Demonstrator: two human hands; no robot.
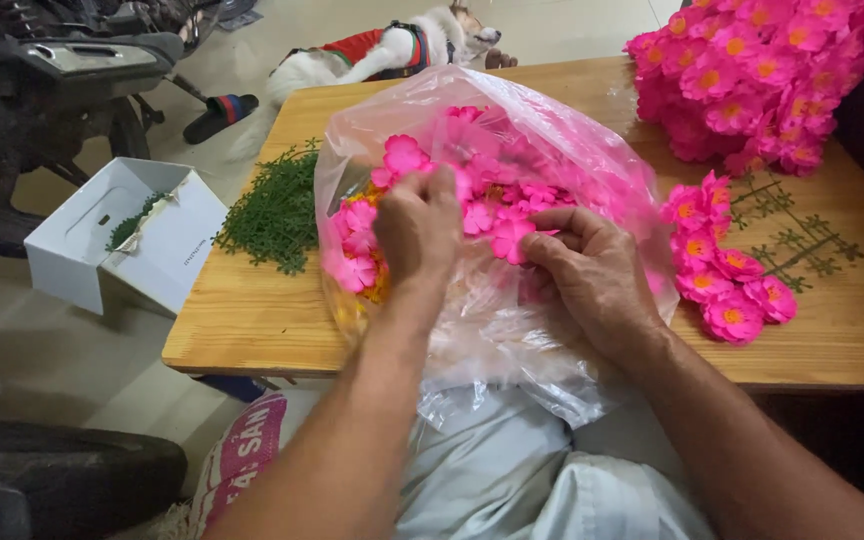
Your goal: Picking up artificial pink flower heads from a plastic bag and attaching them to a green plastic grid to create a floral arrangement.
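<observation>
A clear plastic bag (572, 150) full of pink fabric petals (497, 185) lies open on the wooden table (252, 310) in front of me. My left hand (417, 225) reaches into the bag, fingers pinched on a pink petal near the top of the pile. My right hand (592, 275) rests inside the bag's right side, fingertips closed on a pink petal (509, 235). Some orange centres (380, 285) show at the bag's left edge.
A heap of green plastic sprigs (277, 215) lies left of the bag. Finished pink flowers on a green stem (727, 270) lie right, a big pink bouquet (762, 75) behind. A white box (127, 235) stands on the floor; a dog (382, 50) lies beyond.
</observation>
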